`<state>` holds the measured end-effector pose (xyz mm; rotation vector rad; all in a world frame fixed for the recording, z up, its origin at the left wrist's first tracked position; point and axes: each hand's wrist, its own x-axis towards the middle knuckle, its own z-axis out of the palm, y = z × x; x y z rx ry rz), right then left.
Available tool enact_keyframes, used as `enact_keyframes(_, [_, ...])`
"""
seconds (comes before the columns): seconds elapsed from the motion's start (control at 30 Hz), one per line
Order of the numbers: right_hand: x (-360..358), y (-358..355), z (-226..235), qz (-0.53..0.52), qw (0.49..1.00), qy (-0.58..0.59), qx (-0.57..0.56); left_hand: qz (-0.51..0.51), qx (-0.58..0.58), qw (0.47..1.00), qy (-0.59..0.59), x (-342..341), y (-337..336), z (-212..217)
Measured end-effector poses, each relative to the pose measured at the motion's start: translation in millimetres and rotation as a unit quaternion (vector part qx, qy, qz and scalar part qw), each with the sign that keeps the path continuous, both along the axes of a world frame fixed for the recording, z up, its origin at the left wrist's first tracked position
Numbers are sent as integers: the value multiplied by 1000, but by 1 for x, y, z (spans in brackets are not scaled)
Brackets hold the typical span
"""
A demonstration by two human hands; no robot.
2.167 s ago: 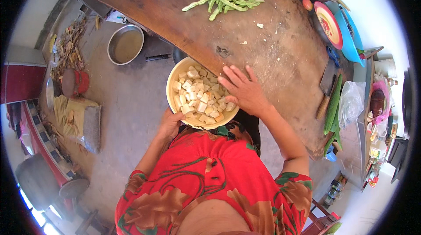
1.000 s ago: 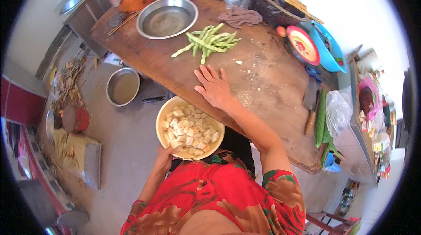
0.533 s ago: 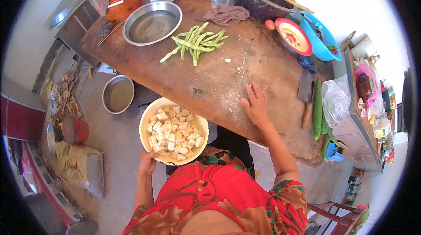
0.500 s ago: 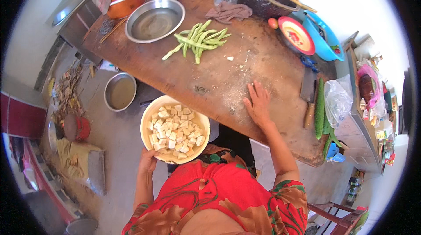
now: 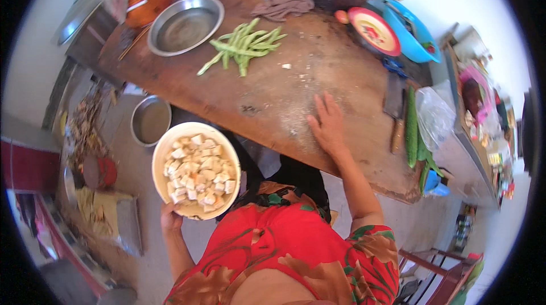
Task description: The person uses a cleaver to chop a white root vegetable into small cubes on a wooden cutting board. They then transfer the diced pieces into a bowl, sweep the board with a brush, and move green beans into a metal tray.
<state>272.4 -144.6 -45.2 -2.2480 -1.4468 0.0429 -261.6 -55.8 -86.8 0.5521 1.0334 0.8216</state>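
Observation:
My left hand (image 5: 172, 218) grips the lower rim of a cream-coloured bowl (image 5: 161, 171), held off the near left edge of the wooden table (image 5: 227, 108). Pale cut cubes of food (image 5: 199, 171) fill much of it; their exact kind is unclear. On the table my right hand (image 5: 328, 126) lies palm down with fingers spread, holding nothing. White crumbs (image 5: 294, 114) are scattered beside its fingertips. Farther off lies a heap of green beans (image 5: 244, 46), with one small white piece (image 5: 286, 66) to its right.
A metal basin (image 5: 187, 26) stands far left on the table. At the right lie a cleaver (image 5: 396, 103), a cucumber (image 5: 411, 128) and a plastic bag (image 5: 435, 117), near a red-rimmed dish (image 5: 375, 32) and a blue basin (image 5: 412, 37). Another metal basin (image 5: 152, 121) sits below the table edge.
My left hand has moved the bowl leftward, away from the table edge. My right hand still rests on the table; the whole view has shifted slightly.

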Motion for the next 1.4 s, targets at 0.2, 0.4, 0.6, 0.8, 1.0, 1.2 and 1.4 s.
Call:
enact_keyframes(0.2, [-18,-19,11,9,999,-14,46,3,55,997,-52,13,13,9])
enact_keyframes(0.4, [-40,-32,27,25,997,-23,63,-19,77,993,-86,62,4,76])
enact_keyframes(0.6, [-46,-46,37,34,997,-16,69,-38,111,988,-96,97,13,72])
enact_keyframes(0.8, [-55,-62,40,39,996,-11,76,-21,92,990,-106,130,-4,95])
enact_keyframes(1.0, [-60,-64,51,42,996,-5,80,-20,85,992,-94,146,8,100])
enact_keyframes(1.2, [-71,-64,57,45,994,6,95,-35,109,990,-83,152,12,102])
enact_keyframes(1.4, [-73,-64,56,52,993,38,97,-83,113,990,13,151,12,107])
